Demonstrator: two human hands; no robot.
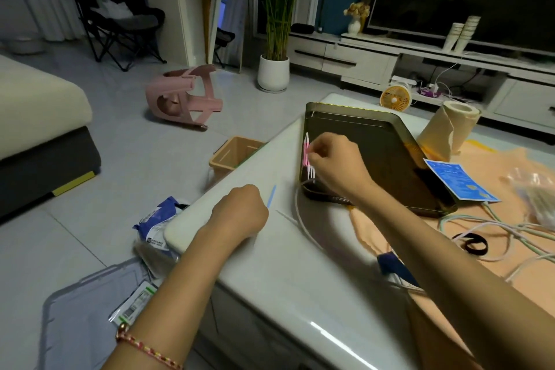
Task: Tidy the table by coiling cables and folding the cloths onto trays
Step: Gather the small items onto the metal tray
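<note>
A dark metal tray (357,117) lies on the white table (270,264). My right hand (336,162) is over the tray's left edge, fingers curled, pinching small pink and white sticks (307,153) that lie along that edge. My left hand (240,210) rests on the table with curled fingers and holds a thin blue stick (271,196). A white cable (303,228) runs from the tray's near corner across the table. A tangle of pale cables (510,228) lies on the orange cloth (450,234) at right, beside a black strap (471,245).
A paper roll (450,126) and a blue leaflet (459,180) sit by the tray's far side. A tan bin (234,153), a pink stool (183,96), a blue packet (156,222) and a clear lid (81,315) are on the floor at left.
</note>
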